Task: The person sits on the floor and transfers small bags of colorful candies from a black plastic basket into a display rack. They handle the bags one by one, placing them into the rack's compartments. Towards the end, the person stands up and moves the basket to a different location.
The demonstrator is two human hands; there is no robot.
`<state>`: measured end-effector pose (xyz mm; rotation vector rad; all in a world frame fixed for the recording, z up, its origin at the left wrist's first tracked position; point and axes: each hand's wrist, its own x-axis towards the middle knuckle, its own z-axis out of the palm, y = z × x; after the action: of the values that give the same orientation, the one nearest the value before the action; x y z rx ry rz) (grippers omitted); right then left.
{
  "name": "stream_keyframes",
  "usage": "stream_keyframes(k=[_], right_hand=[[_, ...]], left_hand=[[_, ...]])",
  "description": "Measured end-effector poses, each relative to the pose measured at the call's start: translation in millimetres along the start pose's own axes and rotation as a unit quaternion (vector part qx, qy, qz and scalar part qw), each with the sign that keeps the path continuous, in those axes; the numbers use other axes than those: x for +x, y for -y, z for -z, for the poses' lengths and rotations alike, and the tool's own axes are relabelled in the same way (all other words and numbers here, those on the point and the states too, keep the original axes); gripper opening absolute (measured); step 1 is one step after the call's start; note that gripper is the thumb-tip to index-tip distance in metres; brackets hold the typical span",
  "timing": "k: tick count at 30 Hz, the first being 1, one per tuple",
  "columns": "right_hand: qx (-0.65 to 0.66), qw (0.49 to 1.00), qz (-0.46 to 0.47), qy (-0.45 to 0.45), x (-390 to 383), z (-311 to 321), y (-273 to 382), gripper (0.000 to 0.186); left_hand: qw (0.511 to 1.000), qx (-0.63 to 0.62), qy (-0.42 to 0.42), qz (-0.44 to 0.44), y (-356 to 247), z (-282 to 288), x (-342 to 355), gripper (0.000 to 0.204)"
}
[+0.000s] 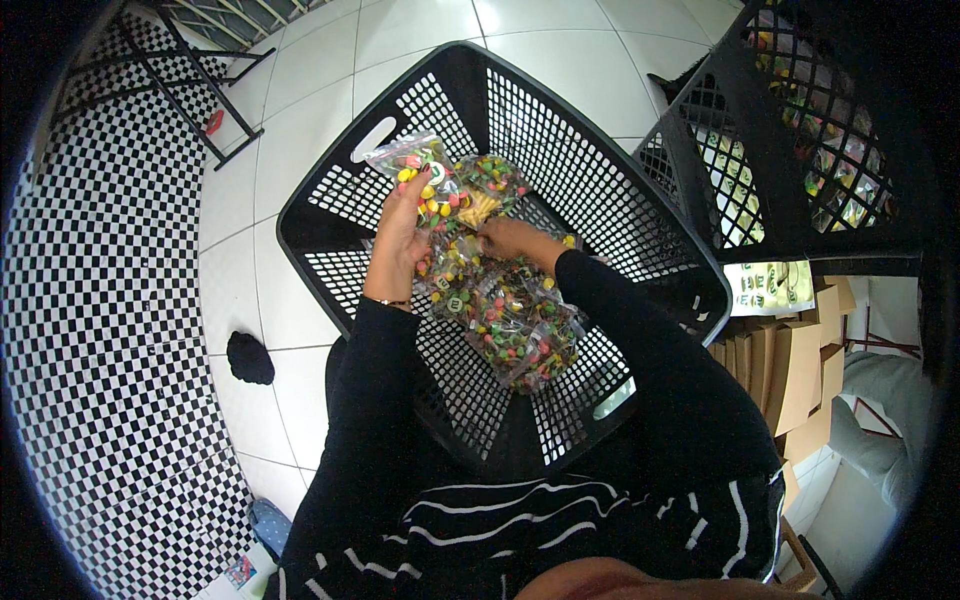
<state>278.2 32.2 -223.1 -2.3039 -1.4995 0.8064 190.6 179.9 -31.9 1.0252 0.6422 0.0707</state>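
Note:
My left hand [400, 225] grips a clear plastic bag of red, yellow and green sweets [440, 205], its thumb lying across the front by a round white label. The bag is raised over the left side of a black slatted plastic basket [600, 160]. Inside the basket, several similar bags of coloured sweets [525, 335] lie in a heap. My right hand [515, 240] reaches down to the heap with curled fingers, beside a pale yellow ribbed piece [480, 208]. Its fingertips are partly hidden, so what they pinch does not show.
Another black basket [690, 110] with more bagged sweets stands at the upper right. Below it are stacked cardboard boxes [790, 370]. On the left are a black-and-white checkered surface [120, 330], black metal legs [190, 80] and a dark cloth-like item [250, 358] on white floor tiles.

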Motion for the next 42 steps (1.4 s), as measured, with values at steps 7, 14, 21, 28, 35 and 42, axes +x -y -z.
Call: stream_keyframes(k=[7,14,21,28,35,42], right_hand=[[0.482,0.871,-0.008,0.090,-16,117,18,0.038],[0.622,0.783,0.012,-0.028,-17,148,39,0.032],[0.152,0.975,0.072,0.147,14,37,-39,0.034],[-0.032,0.996,-0.072,0.038,7,-45,29,0.062],[0.131,0.973,-0.122,0.147,15,-12,39,0.053],[0.121,0.922,0.205,-0.306,2,95,12,0.024]], left_hand=[[0.999,-0.021,0.029,0.041,9,12,-12,0.032],[0.994,-0.044,0.075,0.064,0,6,-15,0.031],[0.996,-0.031,0.081,0.017,-6,-6,-15,0.032],[0.997,-0.061,0.042,0.006,-5,25,-26,0.026],[0.999,-0.040,0.001,-0.034,-5,21,-34,0.050],[0.986,-0.138,0.096,-0.019,-10,28,-27,0.030]])
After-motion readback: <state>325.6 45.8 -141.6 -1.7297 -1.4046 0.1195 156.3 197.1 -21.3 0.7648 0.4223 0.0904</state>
